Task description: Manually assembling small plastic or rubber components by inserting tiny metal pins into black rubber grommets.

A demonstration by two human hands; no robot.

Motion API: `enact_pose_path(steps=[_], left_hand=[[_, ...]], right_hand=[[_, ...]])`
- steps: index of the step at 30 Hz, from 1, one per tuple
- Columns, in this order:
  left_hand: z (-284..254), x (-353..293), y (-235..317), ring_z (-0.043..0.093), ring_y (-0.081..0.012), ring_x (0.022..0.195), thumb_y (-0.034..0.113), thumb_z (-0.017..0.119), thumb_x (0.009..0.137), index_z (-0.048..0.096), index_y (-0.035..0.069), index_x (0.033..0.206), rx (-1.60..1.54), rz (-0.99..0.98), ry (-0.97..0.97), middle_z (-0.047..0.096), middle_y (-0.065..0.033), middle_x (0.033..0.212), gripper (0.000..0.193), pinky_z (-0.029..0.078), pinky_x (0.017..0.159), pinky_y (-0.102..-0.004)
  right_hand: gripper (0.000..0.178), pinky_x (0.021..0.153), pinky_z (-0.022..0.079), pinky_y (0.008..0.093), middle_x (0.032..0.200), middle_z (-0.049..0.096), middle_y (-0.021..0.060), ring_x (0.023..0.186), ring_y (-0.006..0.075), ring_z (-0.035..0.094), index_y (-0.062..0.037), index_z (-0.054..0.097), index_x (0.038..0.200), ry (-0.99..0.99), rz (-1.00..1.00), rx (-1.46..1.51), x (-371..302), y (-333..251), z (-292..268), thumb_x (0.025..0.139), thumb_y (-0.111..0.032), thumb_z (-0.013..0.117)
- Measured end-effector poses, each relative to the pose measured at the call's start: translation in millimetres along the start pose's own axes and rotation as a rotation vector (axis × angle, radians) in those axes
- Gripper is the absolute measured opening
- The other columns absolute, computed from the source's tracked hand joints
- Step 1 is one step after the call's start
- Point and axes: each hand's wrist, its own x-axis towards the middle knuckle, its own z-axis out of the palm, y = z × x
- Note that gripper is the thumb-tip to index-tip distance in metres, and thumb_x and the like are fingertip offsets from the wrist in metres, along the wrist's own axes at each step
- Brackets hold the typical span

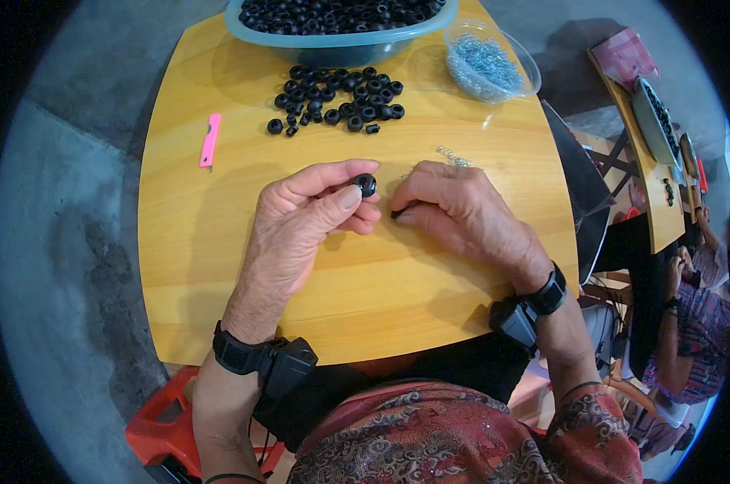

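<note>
My left hand pinches a round black cord-lock body between thumb and fingertips, its hole showing. Just to the right, my right hand is closed in a pinch on a small black piece, probably a plunger, mostly covered by the fingers. The two hands are close but apart, above the middle of the yellow table. Beyond the right knuckles lie a few loose metal springs. A spread of round black bodies and small black cylinders lies farther off.
At the far edge stands a blue basin heaped with black pieces. Beside it is a clear tub of springs. A pink utility knife lies at left. On the right, another person sits near a second table.
</note>
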Motion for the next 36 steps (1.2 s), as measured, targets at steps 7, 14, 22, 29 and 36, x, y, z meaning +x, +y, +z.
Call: enact_pose_path(steps=[7, 14, 22, 29, 36], left_hand=[[0.1, -2.1, 2.6, 0.064, -0.0128, 0.078, 0.013, 0.060, 0.087, 0.057, 0.000, 0.118, 0.008, -0.013, 0.004, 0.066, -0.0087, 0.093, 0.033, 0.053, 0.070, -0.0237], [1.7, -2.6, 3.0, 0.064, -0.0142, 0.079, 0.010, 0.059, 0.088, 0.059, -0.001, 0.114, 0.006, -0.015, -0.006, 0.064, -0.0084, 0.093, 0.029, 0.054, 0.071, -0.0256], [2.7, -3.2, 2.7, 0.064, -0.0130, 0.079, 0.012, 0.061, 0.086, 0.057, -0.001, 0.117, 0.042, -0.041, -0.009, 0.066, -0.0088, 0.092, 0.033, 0.053, 0.069, -0.0236], [5.0, -3.6, 2.4, 0.064, -0.0133, 0.077, 0.007, 0.058, 0.088, 0.059, -0.003, 0.113, 0.067, -0.020, -0.024, 0.066, -0.0100, 0.089, 0.027, 0.053, 0.071, -0.0243], [6.2, -3.5, 2.1, 0.064, -0.0127, 0.076, 0.007, 0.059, 0.088, 0.060, -0.003, 0.112, 0.119, -0.026, -0.015, 0.066, -0.0099, 0.089, 0.027, 0.053, 0.071, -0.0233]], right_hand=[[0.008, 0.060, 0.048, 0.0237, 0.076, 0.064, 0.0032, 0.067, 0.0128, 0.062, -0.0009, 0.063, 0.089, 0.052, 0.443, 0.734, -1.0, -15.1, -5.2, 0.082, -0.005, 0.064], [0.008, 0.054, 0.048, 0.0195, 0.075, 0.062, 0.0012, 0.061, 0.0071, 0.059, -0.0020, 0.061, 0.091, 0.093, 0.485, 0.953, -1.3, -13.6, -5.2, 0.086, -0.008, 0.062], [0.010, 0.052, 0.047, 0.0189, 0.074, 0.062, 0.0015, 0.062, 0.0067, 0.060, -0.0028, 0.059, 0.092, 0.167, 0.434, 0.978, -1.4, -14.4, 2.9, 0.087, -0.012, 0.062], [0.009, 0.053, 0.045, 0.0177, 0.072, 0.062, 0.0018, 0.061, 0.0059, 0.058, -0.0023, 0.059, 0.091, 0.152, 0.420, 0.937, -0.6, -14.9, 9.9, 0.087, -0.010, 0.061], [0.008, 0.051, 0.044, 0.0181, 0.070, 0.062, 0.0013, 0.061, 0.0047, 0.056, -0.0028, 0.060, 0.089, 0.187, 0.416, 0.891, -0.6, -14.6, 11.5, 0.087, -0.010, 0.061]])
